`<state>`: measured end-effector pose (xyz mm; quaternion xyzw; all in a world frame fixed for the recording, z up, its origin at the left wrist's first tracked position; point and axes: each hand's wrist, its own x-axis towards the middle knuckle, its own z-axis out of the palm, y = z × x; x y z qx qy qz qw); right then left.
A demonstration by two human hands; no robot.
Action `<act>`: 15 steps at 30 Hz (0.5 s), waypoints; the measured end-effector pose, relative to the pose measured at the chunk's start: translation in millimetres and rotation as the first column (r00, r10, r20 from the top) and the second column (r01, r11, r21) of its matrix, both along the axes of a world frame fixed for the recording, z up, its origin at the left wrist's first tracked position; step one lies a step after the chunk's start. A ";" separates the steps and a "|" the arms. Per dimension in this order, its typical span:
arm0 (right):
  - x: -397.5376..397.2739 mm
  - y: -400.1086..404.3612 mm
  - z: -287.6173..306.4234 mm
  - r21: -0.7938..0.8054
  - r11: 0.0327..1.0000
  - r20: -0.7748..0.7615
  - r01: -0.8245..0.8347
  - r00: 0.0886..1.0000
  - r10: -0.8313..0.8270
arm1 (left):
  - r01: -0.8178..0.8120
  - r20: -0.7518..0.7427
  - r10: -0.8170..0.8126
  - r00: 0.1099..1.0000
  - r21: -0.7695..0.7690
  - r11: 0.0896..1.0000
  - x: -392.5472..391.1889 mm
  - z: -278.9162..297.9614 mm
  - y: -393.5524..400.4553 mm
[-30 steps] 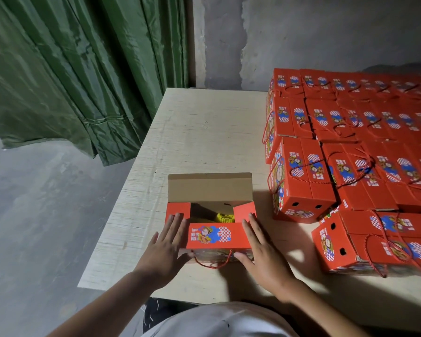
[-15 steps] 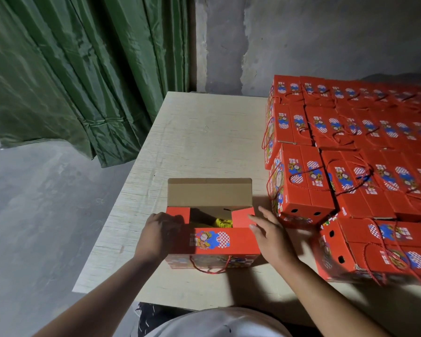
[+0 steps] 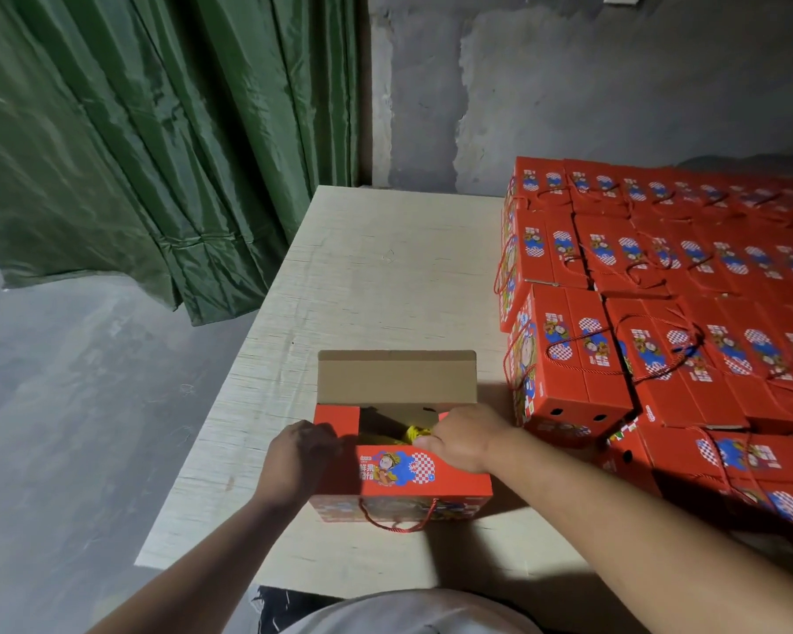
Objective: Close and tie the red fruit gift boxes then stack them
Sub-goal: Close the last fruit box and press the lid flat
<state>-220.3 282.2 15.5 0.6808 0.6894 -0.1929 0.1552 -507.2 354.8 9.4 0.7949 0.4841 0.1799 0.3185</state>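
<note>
An open red gift box (image 3: 454,480) stands on the pale table (image 3: 385,276) in front of me. Its brown back flap (image 3: 397,379) stands upright and its printed front flap is folded inward. Something yellow (image 3: 415,433) shows inside. A red cord handle (image 3: 397,526) hangs down the front. My left hand (image 3: 301,455) grips the box's left end with curled fingers, beside the left side flap. My right hand (image 3: 465,439) lies over the right side flap, fingers curled over it into the opening.
Several closed, tied red boxes (image 3: 660,267) are stacked in rows on the right half of the table, close to the open box. One more closed box (image 3: 706,464) lies at the near right. A green curtain (image 3: 156,153) hangs left; the table's left edge drops to a grey floor.
Both hands moved from flat beside the front flap up to the box's two ends. The front flap folded inward, and my right hand now covers the right side flap.
</note>
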 end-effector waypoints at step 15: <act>6.6 -43.0 -40.6 0.480 0.644 -0.555 0.596 0.775 -0.303 | -0.088 0.067 0.102 0.993 -0.180 0.980 4.6 2.2 11.1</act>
